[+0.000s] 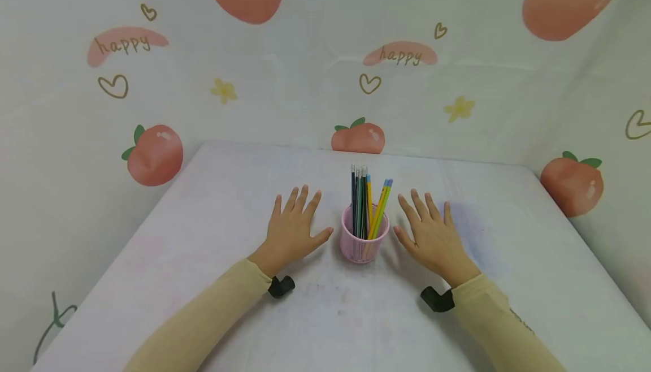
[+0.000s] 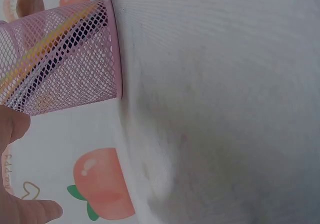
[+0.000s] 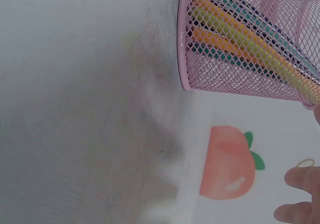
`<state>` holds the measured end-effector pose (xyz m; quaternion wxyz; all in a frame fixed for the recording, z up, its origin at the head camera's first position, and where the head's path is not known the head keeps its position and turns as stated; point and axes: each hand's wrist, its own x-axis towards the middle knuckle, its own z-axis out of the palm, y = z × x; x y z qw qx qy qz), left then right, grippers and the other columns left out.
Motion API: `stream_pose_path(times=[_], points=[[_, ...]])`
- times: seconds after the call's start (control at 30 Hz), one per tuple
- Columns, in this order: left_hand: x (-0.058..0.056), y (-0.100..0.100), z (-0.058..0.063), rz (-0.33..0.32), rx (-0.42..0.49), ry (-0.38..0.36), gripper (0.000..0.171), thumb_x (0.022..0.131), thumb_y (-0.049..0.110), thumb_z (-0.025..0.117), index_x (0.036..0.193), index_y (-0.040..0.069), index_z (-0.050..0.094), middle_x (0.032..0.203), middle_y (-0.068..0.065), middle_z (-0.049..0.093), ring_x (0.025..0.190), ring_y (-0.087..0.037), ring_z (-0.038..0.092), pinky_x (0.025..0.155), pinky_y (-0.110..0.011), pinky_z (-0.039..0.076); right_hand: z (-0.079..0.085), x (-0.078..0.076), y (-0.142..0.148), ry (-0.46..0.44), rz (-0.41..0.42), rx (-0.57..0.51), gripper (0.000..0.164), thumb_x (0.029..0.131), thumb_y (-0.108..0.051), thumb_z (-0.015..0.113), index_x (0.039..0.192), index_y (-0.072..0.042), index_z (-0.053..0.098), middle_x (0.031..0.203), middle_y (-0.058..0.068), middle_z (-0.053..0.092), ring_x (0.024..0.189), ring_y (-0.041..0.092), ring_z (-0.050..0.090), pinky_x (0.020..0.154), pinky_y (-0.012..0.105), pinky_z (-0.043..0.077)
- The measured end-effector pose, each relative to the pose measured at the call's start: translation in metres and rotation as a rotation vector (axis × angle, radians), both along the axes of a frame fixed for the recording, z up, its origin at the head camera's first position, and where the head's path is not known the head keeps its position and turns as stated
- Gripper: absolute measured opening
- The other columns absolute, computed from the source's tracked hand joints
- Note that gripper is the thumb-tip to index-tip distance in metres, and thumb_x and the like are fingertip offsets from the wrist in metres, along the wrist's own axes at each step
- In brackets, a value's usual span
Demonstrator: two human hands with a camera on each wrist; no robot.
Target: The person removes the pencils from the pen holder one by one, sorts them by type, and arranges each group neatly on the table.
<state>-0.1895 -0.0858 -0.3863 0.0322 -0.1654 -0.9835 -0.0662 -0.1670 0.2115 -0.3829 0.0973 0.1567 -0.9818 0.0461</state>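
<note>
A pink mesh pencil cup stands upright on the table between the two hands. Several pencils lean inside it, dark, green and yellow, with erasers on some of their upper ends. To the cup's left, the left hand is spread with straight fingers, holding nothing. On the other side the right hand is likewise spread, its thumb near the cup but apart from it. Both wrist views show the mesh wall of the pencil cup close by, with parts of the fingers at the frame edge.
A white cloth covers the table. Behind it and at the sides hangs a white backdrop printed with peaches, hearts and flowers. Each wrist carries a small black device, the left one and the right one.
</note>
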Motion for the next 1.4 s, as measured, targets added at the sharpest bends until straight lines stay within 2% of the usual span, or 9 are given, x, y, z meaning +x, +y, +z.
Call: stream_pose_path(times=[0.13, 0.27, 0.4, 0.5, 0.6, 0.8, 0.93, 1.13, 1.4], points=[[0.001, 0.0, 0.003, -0.014, 0.004, -0.019, 0.077, 0.092, 0.062, 0.045, 0.153, 0.019, 0.028, 0.158, -0.014, 0.027, 0.147, -0.034, 0.02, 0.119, -0.057, 0.009, 0.0, 0.0, 0.0, -0.016, 0.003, 0.004, 0.063, 0.099, -0.044, 0.046, 0.151, -0.012, 0.032, 0.156, 0.02, 0.027, 0.142, 0.045, 0.025, 0.111, 0.07, 0.017], [0.002, 0.0, 0.007, -0.043, 0.042, 0.013, 0.06, 0.094, 0.047, 0.054, 0.143, 0.013, 0.048, 0.139, -0.012, 0.055, 0.131, -0.031, 0.049, 0.115, -0.053, 0.028, 0.001, 0.002, 0.001, -0.046, 0.018, -0.018, 0.053, 0.098, -0.035, 0.052, 0.142, -0.007, 0.045, 0.146, 0.021, 0.045, 0.133, 0.042, 0.042, 0.109, 0.066, 0.028], [0.002, 0.0, 0.01, -0.03, 0.126, 0.004, 0.042, 0.093, 0.035, 0.059, 0.127, 0.012, 0.063, 0.118, -0.008, 0.069, 0.105, -0.025, 0.067, 0.09, -0.046, 0.054, 0.002, 0.003, 0.004, -0.068, 0.025, -0.059, 0.042, 0.096, -0.027, 0.055, 0.132, -0.006, 0.056, 0.129, 0.018, 0.061, 0.113, 0.037, 0.061, 0.096, 0.058, 0.047], [0.001, 0.0, 0.011, 0.003, 0.179, -0.048, 0.036, 0.093, 0.033, 0.058, 0.122, 0.013, 0.066, 0.111, -0.005, 0.071, 0.095, -0.021, 0.069, 0.069, -0.04, 0.057, 0.001, 0.003, 0.005, -0.081, 0.021, -0.079, 0.039, 0.096, -0.026, 0.057, 0.13, -0.009, 0.058, 0.124, 0.016, 0.065, 0.103, 0.036, 0.066, 0.083, 0.054, 0.054], [0.0, -0.001, 0.011, 0.015, 0.203, -0.086, 0.034, 0.093, 0.032, 0.058, 0.12, 0.013, 0.066, 0.106, -0.003, 0.072, 0.09, -0.019, 0.069, 0.065, -0.037, 0.055, 0.0, 0.003, 0.006, -0.097, 0.021, -0.101, 0.038, 0.096, -0.026, 0.057, 0.13, -0.01, 0.058, 0.125, 0.016, 0.064, 0.105, 0.036, 0.065, 0.082, 0.053, 0.054], [-0.002, -0.003, 0.015, -0.005, 0.274, -0.153, 0.033, 0.094, 0.031, 0.057, 0.122, 0.014, 0.065, 0.109, -0.003, 0.072, 0.097, -0.021, 0.068, 0.075, -0.038, 0.056, 0.008, 0.0, 0.004, -0.149, 0.017, -0.211, 0.035, 0.098, -0.025, 0.055, 0.13, -0.01, 0.058, 0.126, 0.013, 0.064, 0.11, 0.034, 0.062, 0.087, 0.052, 0.053], [-0.007, -0.005, 0.014, -0.087, 0.416, -0.224, 0.038, 0.094, 0.027, 0.059, 0.129, 0.012, 0.06, 0.116, -0.005, 0.069, 0.106, -0.021, 0.065, 0.089, -0.04, 0.054, 0.015, -0.003, 0.002, -0.176, 0.018, -0.316, 0.036, 0.1, -0.027, 0.051, 0.133, -0.012, 0.055, 0.124, 0.011, 0.065, 0.109, 0.033, 0.062, 0.086, 0.052, 0.053], [-0.012, -0.003, 0.009, -0.265, 0.633, -0.355, 0.061, 0.089, 0.019, 0.068, 0.144, 0.007, 0.043, 0.139, -0.013, 0.053, 0.124, -0.027, 0.054, 0.102, -0.045, 0.047, 0.018, -0.007, 0.0, -0.186, 0.03, -0.518, 0.044, 0.102, -0.035, 0.048, 0.142, -0.015, 0.045, 0.13, 0.012, 0.061, 0.116, 0.034, 0.06, 0.095, 0.055, 0.049], [-0.01, 0.003, 0.003, -0.324, 0.819, -0.502, 0.086, 0.082, 0.018, 0.077, 0.151, 0.008, 0.027, 0.151, -0.017, 0.038, 0.138, -0.031, 0.038, 0.11, -0.049, 0.038, 0.015, -0.013, -0.005, -0.121, 0.12, -0.783, 0.046, 0.102, -0.024, 0.049, 0.146, -0.014, 0.039, 0.133, 0.015, 0.058, 0.12, 0.032, 0.058, 0.098, 0.045, 0.05]])
